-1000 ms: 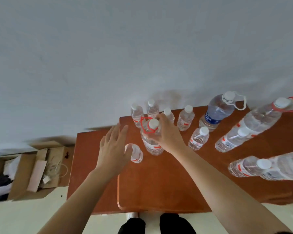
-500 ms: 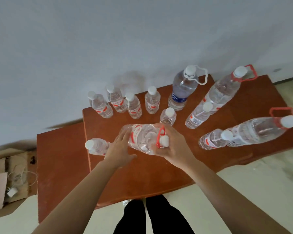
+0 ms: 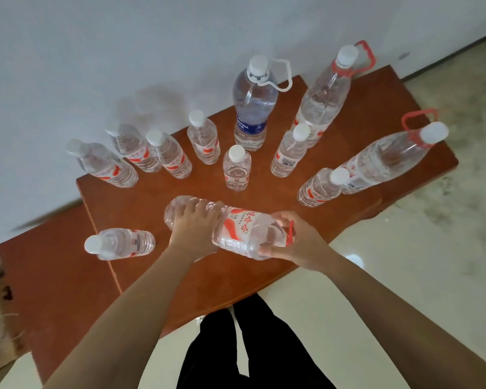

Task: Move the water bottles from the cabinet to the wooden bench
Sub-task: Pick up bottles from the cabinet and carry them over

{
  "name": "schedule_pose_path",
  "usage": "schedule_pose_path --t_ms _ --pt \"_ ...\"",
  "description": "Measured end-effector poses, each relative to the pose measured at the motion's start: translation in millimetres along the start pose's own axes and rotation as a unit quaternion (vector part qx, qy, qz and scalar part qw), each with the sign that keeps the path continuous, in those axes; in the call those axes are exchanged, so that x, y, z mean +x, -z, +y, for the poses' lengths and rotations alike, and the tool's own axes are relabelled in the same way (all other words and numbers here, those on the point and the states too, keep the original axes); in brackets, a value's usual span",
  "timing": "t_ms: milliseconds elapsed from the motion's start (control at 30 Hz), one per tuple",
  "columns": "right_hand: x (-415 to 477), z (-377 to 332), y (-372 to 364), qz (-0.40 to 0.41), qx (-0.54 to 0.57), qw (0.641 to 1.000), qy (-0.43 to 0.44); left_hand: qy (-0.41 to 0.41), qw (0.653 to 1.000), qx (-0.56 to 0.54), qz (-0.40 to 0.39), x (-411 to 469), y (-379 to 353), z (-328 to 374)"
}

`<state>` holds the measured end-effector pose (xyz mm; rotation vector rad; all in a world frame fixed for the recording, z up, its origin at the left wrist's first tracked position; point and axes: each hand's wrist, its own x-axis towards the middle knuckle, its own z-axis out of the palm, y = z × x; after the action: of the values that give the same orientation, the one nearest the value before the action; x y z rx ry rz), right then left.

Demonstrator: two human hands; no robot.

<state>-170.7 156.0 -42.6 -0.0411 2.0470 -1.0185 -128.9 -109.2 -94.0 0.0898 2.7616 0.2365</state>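
The large bottle (image 3: 244, 234) lies on its side in both hands, over the near part of the wooden top (image 3: 208, 276) – whether it is clear of the wood cannot be told. The left hand (image 3: 192, 224) has its fingers curled over the base end. The right hand (image 3: 298, 242) wraps the neck end beside the red loop (image 3: 291, 233), with the cap hidden behind it. The other bottles stand further back, among them a blue-labelled bottle (image 3: 251, 108), and a small bottle (image 3: 124, 244) sits just left of the left hand.

It looks full, so likely heavy for one hand. The clear wall is probably thin and will give if squeezed, and the smooth plastic may slip. A hold at both ends suits it – or the loop at the neck with a palm under the base
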Motion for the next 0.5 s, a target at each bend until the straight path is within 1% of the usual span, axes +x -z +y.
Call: schedule_pose_path --t_ms 33,100,200,267,333,433,467,500 --pt "-1.6 3.3 -0.3 -0.009 0.002 1.000 -0.016 -0.006 1.000 0.015 -0.012 -5.1 -0.3 4.2" --pt "-0.8 7.4 -2.2 -0.021 -0.002 0.999 -0.041 -0.005 0.997 0.047 -0.062 -13.8 -2.6 10.7" --pt "2.7 8.1 0.4 -0.057 -0.082 0.993 -0.058 0.005 0.991 0.061 -0.120 -18.4 -6.3 11.6" --pt "4.0 10.9 3.4 -0.071 -0.183 0.980 -0.030 0.003 0.985 0.042 -0.169 -15.3 -9.5 5.8" --pt "4.3 12.4 1.4 -0.061 -0.256 0.964 0.028 -0.024 0.973 0.053 -0.223 -9.3 -11.9 0.6" --pt "9.6 2.1 -9.2 0.022 -0.254 0.962 0.102 -0.059 0.959 0.091 -0.261 -1.1 -15.8 0.0" --pt "12.9 -3.3 -12.9 0.035 -0.262 0.957 0.118 -0.059 0.958 0.100 -0.263 0.1 -15.6 1.1" --pt "17.6 -6.3 -18.5 0.026 -0.277 0.952 0.125 -0.058 0.957 0.107 -0.263 -0.3 -15.9 1.7"
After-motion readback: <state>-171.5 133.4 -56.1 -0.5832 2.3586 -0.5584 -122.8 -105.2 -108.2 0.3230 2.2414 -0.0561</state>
